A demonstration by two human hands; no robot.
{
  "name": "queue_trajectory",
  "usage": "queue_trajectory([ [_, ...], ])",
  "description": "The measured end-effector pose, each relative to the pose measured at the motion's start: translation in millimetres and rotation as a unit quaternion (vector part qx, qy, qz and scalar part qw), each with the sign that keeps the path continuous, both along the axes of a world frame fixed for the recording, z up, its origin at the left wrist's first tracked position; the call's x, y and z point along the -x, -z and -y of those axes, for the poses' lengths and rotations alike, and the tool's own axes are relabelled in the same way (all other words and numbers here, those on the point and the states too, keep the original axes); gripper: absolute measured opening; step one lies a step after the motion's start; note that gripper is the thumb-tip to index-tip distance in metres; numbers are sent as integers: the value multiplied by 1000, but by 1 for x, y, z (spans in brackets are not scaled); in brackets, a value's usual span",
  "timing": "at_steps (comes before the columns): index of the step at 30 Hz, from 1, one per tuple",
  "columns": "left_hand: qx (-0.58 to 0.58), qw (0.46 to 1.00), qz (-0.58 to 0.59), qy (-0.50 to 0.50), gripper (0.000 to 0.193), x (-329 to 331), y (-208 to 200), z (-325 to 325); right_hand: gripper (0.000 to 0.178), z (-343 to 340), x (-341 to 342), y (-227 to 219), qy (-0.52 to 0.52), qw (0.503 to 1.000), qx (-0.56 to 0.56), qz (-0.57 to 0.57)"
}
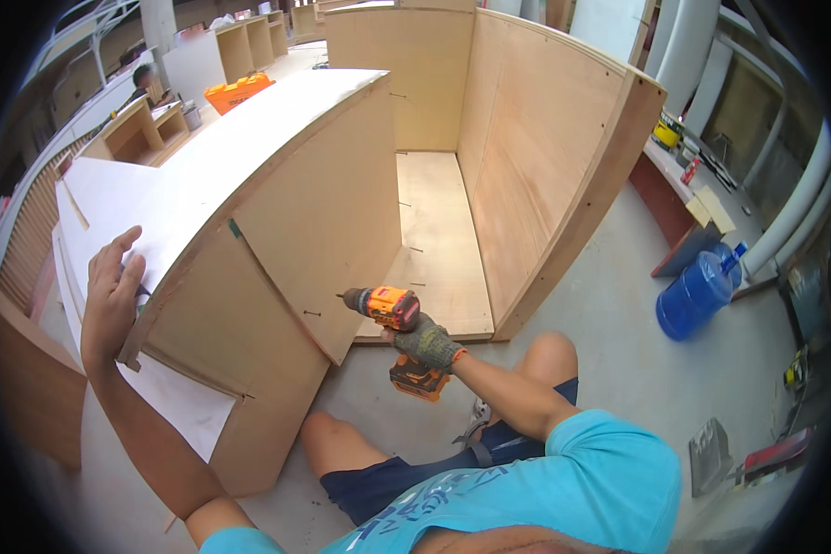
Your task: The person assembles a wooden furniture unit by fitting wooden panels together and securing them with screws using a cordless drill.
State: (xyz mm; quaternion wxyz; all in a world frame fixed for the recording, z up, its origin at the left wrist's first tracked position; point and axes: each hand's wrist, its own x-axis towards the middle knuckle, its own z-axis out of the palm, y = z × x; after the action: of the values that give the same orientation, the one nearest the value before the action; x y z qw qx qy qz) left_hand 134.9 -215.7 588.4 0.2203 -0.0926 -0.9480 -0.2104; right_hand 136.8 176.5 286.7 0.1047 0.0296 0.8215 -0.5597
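My right hand (427,342), in a grey knit glove, is closed around the grip of an orange and black cordless drill (390,307). The drill's chuck points left at a plywood panel (319,198), with a gap between them. A screw (312,313) sticks out of that panel just left of the chuck. My bare left hand (113,300) lies against the corner of the white-faced curved top (240,152), fingers stretched out and slightly apart.
A tall plywood side (535,138) and a base board (439,249) with several protruding screws stand ahead. At right are a blue water jug (692,295) and a bench (665,203) with cans. An orange case (237,92) and another person (143,81) are farther back.
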Motion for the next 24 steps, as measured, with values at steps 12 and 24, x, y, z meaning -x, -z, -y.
queue_trajectory([
  [12, 8, 998, 62, 19, 45, -11, -18, 4, 44, 11, -18, -47, -39, 982, 182, -46],
  [24, -88, 991, 90, 42, 48, 1, 1, 22, 45, 17, -18, -13, -53, 997, -4, -52],
])
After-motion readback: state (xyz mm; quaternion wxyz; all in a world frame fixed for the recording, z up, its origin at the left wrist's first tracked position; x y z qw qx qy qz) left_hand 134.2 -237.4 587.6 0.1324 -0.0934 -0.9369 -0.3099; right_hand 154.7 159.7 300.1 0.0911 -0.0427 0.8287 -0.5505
